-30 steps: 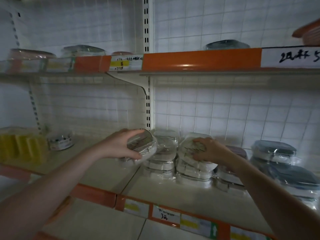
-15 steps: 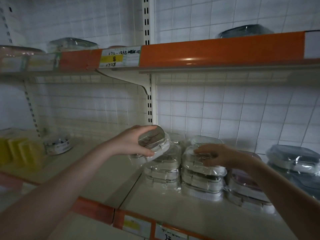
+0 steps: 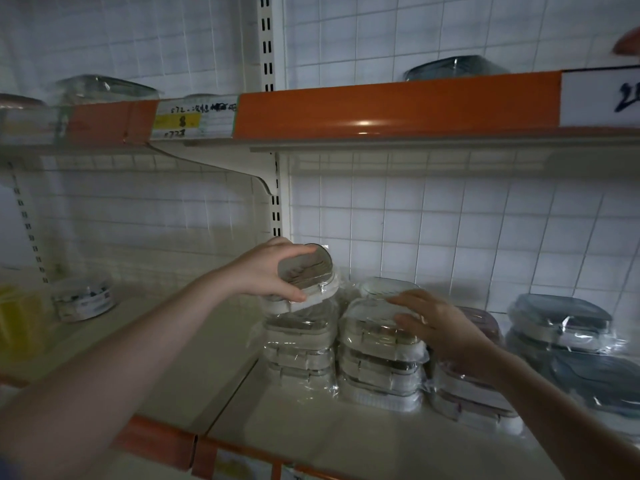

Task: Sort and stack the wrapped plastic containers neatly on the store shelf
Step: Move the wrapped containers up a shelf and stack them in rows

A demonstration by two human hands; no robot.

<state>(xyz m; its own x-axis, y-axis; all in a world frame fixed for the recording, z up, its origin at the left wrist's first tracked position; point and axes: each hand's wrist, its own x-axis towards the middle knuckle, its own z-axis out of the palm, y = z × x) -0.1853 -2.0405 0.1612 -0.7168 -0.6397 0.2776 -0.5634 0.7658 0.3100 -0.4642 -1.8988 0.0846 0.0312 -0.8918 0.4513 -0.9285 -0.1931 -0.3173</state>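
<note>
My left hand (image 3: 268, 270) grips a wrapped white container (image 3: 308, 275), tilted, right on top of the left stack of white containers (image 3: 299, 348). My right hand (image 3: 438, 327) lies with straight fingers on the top of the neighbouring white stack (image 3: 379, 362). Behind that hand is a stack of pinkish-lidded containers (image 3: 471, 393), partly hidden by my wrist. Dark-lidded wrapped containers (image 3: 564, 327) are piled at the far right of the beige shelf (image 3: 311, 427).
A round wrapped container (image 3: 85, 299) and yellow items (image 3: 17, 317) sit at the shelf's left. The upper shelf with an orange edge strip (image 3: 398, 105) holds more containers (image 3: 453, 67). A slotted white upright (image 3: 275, 209) divides the two bays.
My left hand has carried the tilted container up and right, over the left white stack. My right hand has flattened on the second stack. The camera has moved closer.
</note>
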